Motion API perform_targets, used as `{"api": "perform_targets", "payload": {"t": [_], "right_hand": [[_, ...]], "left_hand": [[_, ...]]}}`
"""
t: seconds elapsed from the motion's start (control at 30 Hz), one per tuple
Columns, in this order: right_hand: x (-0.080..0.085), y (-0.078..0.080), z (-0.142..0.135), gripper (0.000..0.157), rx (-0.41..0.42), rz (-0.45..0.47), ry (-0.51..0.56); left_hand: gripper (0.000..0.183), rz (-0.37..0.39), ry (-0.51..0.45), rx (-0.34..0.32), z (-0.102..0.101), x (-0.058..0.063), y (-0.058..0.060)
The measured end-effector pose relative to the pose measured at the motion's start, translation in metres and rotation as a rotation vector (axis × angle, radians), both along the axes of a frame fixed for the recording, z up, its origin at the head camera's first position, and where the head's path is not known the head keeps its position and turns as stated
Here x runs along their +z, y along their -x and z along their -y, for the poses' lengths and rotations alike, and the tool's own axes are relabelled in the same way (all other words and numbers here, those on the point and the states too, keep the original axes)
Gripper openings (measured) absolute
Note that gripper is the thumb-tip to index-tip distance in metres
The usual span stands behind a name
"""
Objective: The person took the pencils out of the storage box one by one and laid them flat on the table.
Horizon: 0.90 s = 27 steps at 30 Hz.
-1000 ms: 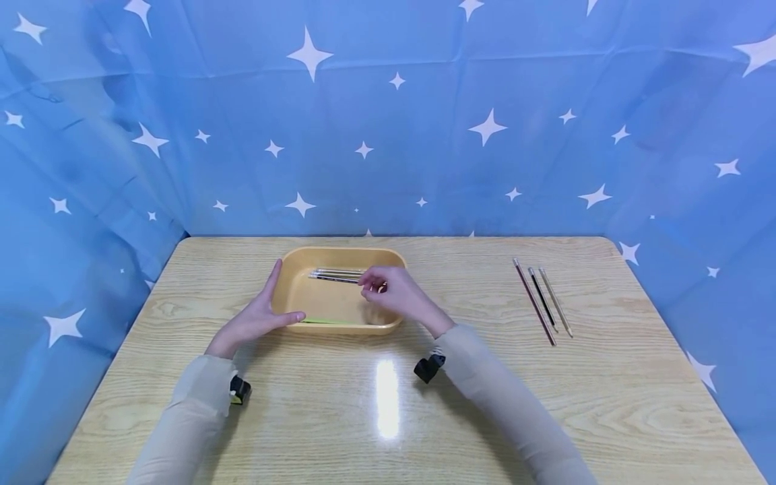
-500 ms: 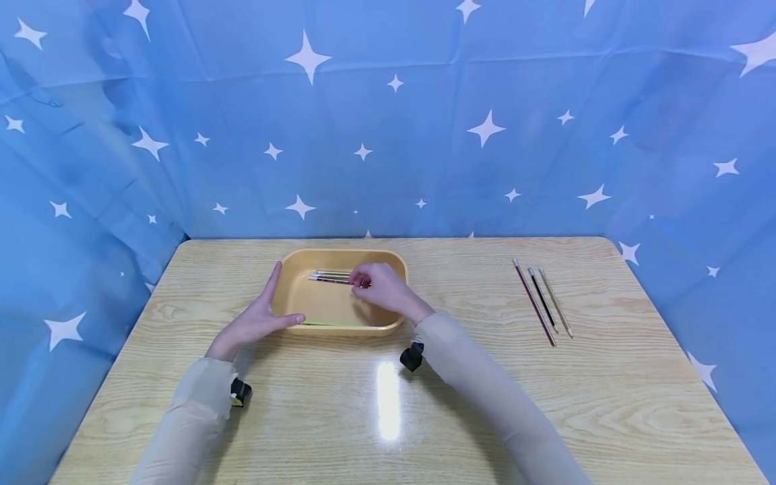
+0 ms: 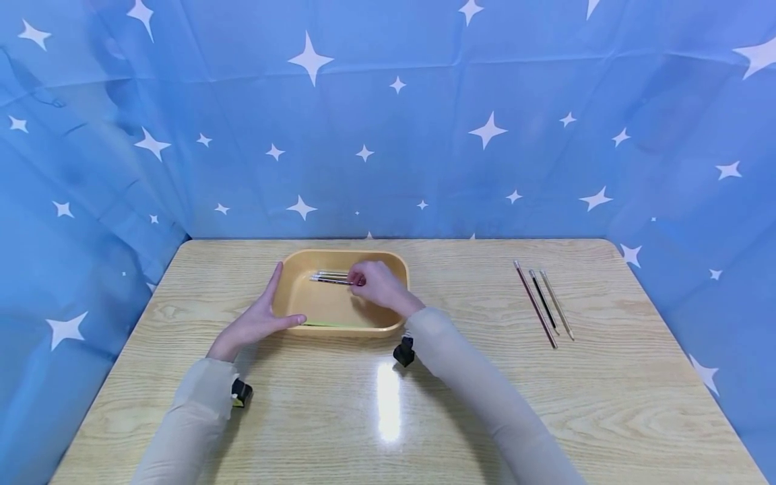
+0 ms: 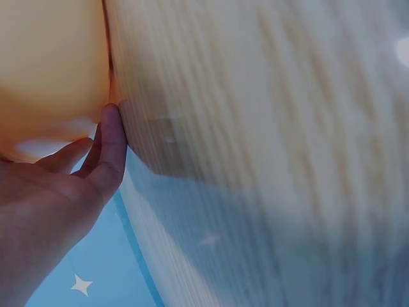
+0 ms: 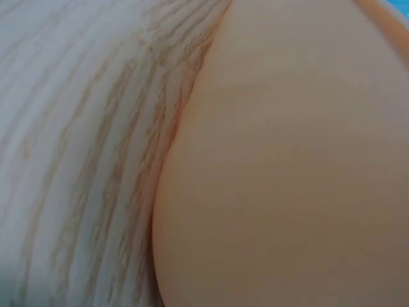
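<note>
A shallow orange-yellow plastic tray (image 3: 327,304) stands at the table's back, left of centre. My left hand (image 3: 257,322) spreads around its front left corner, thumb on the near rim and straight fingers along the left wall; in the left wrist view these fingers (image 4: 114,137) touch the tray's outside. Several pencils (image 3: 330,277) lie side by side inside, toward the far wall. Over their right ends is my right hand (image 3: 380,286), fingers curled, pinching what looks like the front dark pencil; its fingertips partly hide the ends. A thin green strip (image 3: 333,326) lies along the near wall.
To the right on the wooden table (image 3: 461,377) lie a dark red pencil (image 3: 536,304), a black pencil (image 3: 543,301) and a pale gold pencil (image 3: 557,304), slanted and roughly parallel. A blue star-patterned cloth (image 3: 388,168) hangs behind and at both sides.
My right hand has moved left inside the tray along the pencils, and its fingers have drawn closer together at their right ends. The left hand has stayed at the tray's corner.
</note>
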State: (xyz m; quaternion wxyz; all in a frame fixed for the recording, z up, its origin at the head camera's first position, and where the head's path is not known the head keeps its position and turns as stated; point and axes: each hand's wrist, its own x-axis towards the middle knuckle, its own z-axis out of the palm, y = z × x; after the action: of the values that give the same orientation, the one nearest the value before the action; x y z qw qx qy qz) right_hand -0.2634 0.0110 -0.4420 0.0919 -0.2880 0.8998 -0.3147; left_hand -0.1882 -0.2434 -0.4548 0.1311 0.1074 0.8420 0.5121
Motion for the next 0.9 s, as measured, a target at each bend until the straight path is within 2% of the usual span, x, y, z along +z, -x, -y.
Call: {"api": "perform_targets", "payload": {"t": [0.23,0.53,0.9], "right_hand": [[-0.006,0.000,0.003,0.017,-0.008,0.026,-0.016],[-0.010,0.002,0.005,0.029,-0.024,0.030,-0.086],[-0.012,0.004,0.005,0.027,-0.053,0.031,-0.126]], "left_hand": [[0.109,-0.002,-0.010,-0.001,0.000,-0.003,0.000],[0.109,0.007,-0.011,0.000,-0.001,-0.002,0.001],[0.110,0.004,0.002,-0.002,-0.001,0.000,0.002]]}}
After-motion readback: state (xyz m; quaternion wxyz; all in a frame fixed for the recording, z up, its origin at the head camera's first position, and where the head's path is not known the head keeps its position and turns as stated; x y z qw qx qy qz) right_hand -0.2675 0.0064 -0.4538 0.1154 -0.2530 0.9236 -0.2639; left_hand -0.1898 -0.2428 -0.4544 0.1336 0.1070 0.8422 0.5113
